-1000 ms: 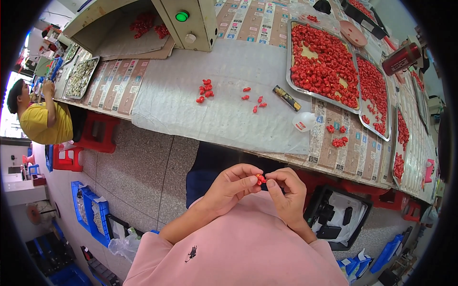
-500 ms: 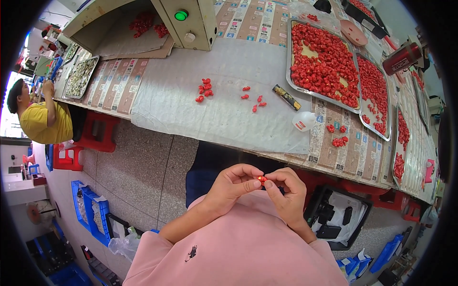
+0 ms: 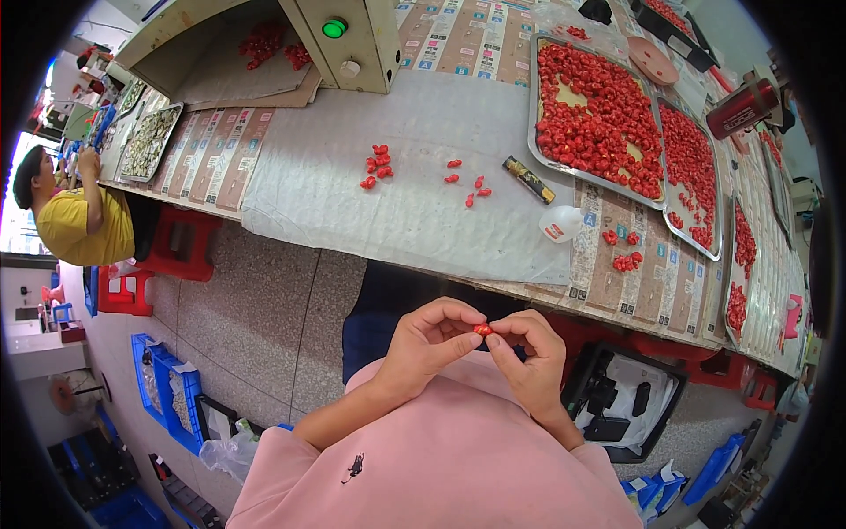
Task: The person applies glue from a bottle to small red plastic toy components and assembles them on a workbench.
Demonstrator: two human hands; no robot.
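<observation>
A long table runs across the view under a pale sheet, with metal trays heaped with red pieces at its right and a beige machine with a green button at the back. Loose red pieces lie scattered on the sheet near a small dark tube and a white bottle. Below the table edge, over the lap, the left hand and the right hand meet fingertip to fingertip, both pinched shut on one small red piece. The step in hand looks like fitting or checking that piece; the next move likely calls for a fine twist or press between thumbs. It is tiny, glossy and bright red.
</observation>
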